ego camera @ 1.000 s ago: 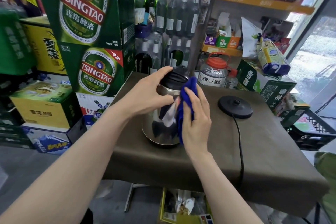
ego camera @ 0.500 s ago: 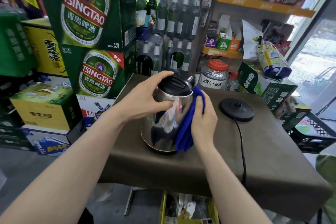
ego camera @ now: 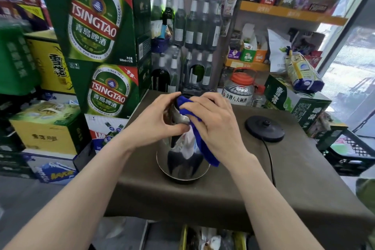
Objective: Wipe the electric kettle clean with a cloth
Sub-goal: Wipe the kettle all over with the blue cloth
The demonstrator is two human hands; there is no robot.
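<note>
Cramped shop corner, beer cartons [ego camera: 97, 20] stacked at left, bottles [ego camera: 192, 26] and snack shelves behind. On the brown-draped worktop [ego camera: 304, 189], near its front edge, steel kettle [ego camera: 182, 162] upright and off its black base [ego camera: 264, 128], well apart to the right. Left hand [ego camera: 154, 122] curled round the kettle's upper wall, thumb on the steel, steadying. Right hand [ego camera: 215, 124] over the top, fingers bent and pinching the blue cloth [ego camera: 205, 150] against the lid area, loose tail hanging down the right flank.

Likely trouble: too hard a push from above, with grip only high up, and a tip toward the near edge; a slip of the steadying hand on polished metal; a snag of the right forearm on the cord [ego camera: 269, 158] and a dragged base. Possibly fresh fingerprints under the bare left hand.

Hidden under both hands: lid, handle, spout. Unclear whether shut or ajar. Far side of the kettle out of view. Smears hard to tell from reflections on the mirror-like wall. Cord's far end lost over the front of the worktop.
</note>
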